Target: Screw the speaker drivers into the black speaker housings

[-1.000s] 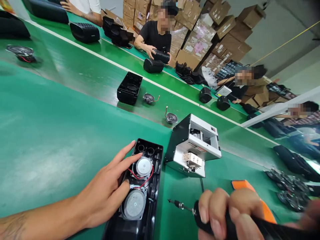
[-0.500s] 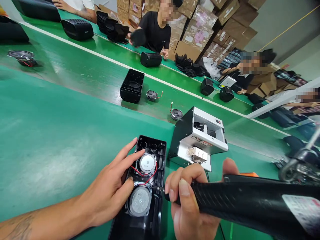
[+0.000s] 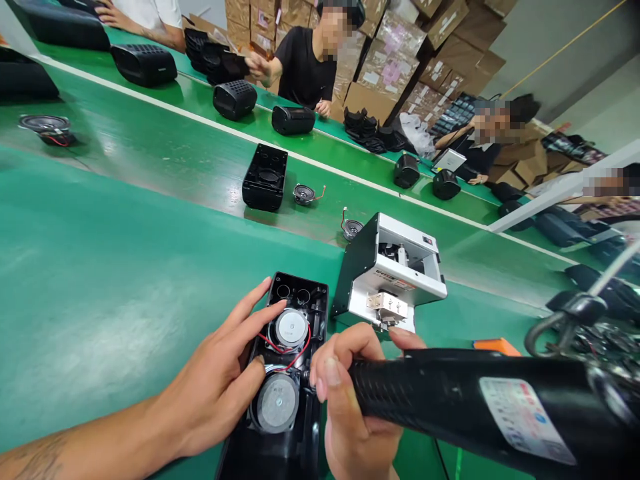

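Left hand (image 3: 220, 387) lies open, fingers spread, pressing the open black speaker housing (image 3: 285, 387) on the near green table (image 3: 100, 280). Right hand (image 3: 350, 393) grips the black electric screwdriver (image 3: 465, 400) at the housing's right edge; screw feeder (image 3: 390, 273) just beyond

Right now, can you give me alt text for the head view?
The left hand steadies an open black speaker housing on a green table, while the right hand grips a black electric screwdriver at the housing's right edge. A white screw feeder stands just behind.
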Motion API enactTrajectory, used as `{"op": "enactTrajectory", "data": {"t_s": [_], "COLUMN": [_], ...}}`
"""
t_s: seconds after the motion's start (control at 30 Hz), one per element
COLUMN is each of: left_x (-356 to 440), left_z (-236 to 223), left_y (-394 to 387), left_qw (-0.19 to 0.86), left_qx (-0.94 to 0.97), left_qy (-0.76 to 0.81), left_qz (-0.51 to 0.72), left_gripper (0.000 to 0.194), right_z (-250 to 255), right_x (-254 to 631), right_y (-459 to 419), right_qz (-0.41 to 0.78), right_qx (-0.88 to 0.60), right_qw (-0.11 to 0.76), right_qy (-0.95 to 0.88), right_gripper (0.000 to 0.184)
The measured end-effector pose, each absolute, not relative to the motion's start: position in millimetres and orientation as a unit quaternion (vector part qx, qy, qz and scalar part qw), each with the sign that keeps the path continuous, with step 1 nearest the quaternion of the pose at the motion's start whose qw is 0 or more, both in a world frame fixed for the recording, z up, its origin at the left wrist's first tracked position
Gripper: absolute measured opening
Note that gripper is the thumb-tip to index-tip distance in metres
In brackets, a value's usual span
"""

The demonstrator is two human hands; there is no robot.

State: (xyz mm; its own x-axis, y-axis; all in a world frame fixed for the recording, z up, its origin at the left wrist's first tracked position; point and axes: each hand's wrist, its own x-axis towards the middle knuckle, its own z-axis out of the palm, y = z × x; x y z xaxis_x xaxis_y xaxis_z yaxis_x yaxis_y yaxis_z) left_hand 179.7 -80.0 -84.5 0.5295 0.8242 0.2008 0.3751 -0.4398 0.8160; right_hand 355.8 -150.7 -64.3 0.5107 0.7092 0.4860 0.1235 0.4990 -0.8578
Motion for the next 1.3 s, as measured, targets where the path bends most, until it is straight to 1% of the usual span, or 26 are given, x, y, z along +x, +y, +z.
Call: {"op": "enactTrajectory", "data": {"t_s": [0.07,0.1,0.27,0.33,0.4,0.5,0.57,0.63,0.7,0.8,0.87,0.93,1.0,1.1,1.17,1.27,1.3], "left_x": [180.4,180.7,176.9,173.6,171.6,172.0,173.2,174.3,175.6,178.4,180.8,182.6,182.6,178.7,175.6,175.9,177.7], "left_z": [-85.6,-86.1,-89.7,-93.8,-100.0,-110.3,-114.9,-116.6,-115.7,-112.1,-109.7,-107.6,-106.5,-107.3,-108.7,-107.6,-105.8], "left_y": [-80.0,-79.9,-76.3,-74.1,-72.5,-72.2,-73.2,-74.8,-77.0,-80.9,-83.1,-84.0,-82.7,-76.8,-72.6,-71.9,-73.5], "left_qw": [0.371,0.373,0.378,0.377,0.37,0.365,0.373,0.38,0.385,0.39,0.39,0.387,0.381,0.366,0.362,0.361,0.36], "left_qx": [0.791,0.789,0.788,0.798,0.799,0.777,0.768,0.765,0.761,0.751,0.747,0.745,0.747,0.759,0.777,0.787,0.782], "left_qy": [0.378,0.377,0.369,0.363,0.37,0.393,0.396,0.399,0.402,0.407,0.41,0.414,0.418,0.42,0.403,0.387,0.392], "left_qz": [0.307,0.311,0.317,0.3,0.298,0.33,0.338,0.335,0.333,0.343,0.35,0.352,0.349,0.337,0.321,0.317,0.326], "left_gripper": [0.069,0.069,0.065,0.062,0.059,0.056,0.055,0.054,0.052,0.051,0.051,0.052,0.053,0.054,0.057,0.063,0.063], "right_z": [-68.1,-69.8,-80.7,-82.2,-78.7,-62.3,-44.6,-24.2,-6.1,5.9,2.5,-5.5,-12.4,-14.7,-12.3,-7.3,-5.4], "right_x": [356.1,356.6,359.4,356.8,351.8,346.2,350.0,363.4,385.4,422.2,440.2,450.1,453.3,451.9,448.2,437.7,433.4], "right_y": [-150.1,-149.3,-146.2,-144.7,-141.5,-134.4,-130.5,-128.4,-127.6,-126.5,-125.1,-122.9,-120.7,-119.8,-122.2,-133.4,-139.6], "right_qz": [0.215,0.22,0.228,0.196,0.159,0.134,0.116,0.088,0.053,-0.048,-0.098,-0.112,-0.103,-0.084,-0.068,-0.009,0.011], "right_qx": [-0.442,-0.434,-0.479,-0.498,-0.509,-0.499,-0.465,-0.423,-0.405,-0.426,-0.442,-0.451,-0.458,-0.469,-0.474,-0.482,-0.481], "right_qw": [0.75,0.754,0.718,0.711,0.707,0.722,0.76,0.801,0.82,0.794,0.769,0.752,0.745,0.749,0.76,0.775,0.782], "right_qy": [-0.443,-0.441,-0.45,-0.456,-0.465,-0.459,-0.439,-0.414,-0.401,-0.432,-0.451,-0.467,-0.474,-0.46,-0.438,-0.408,-0.396], "right_gripper": [0.055,0.054,0.026,0.022,0.029,0.051,0.065,0.075,0.075,0.066,0.071,0.08,0.08,0.072,0.07,0.076,0.073]}}
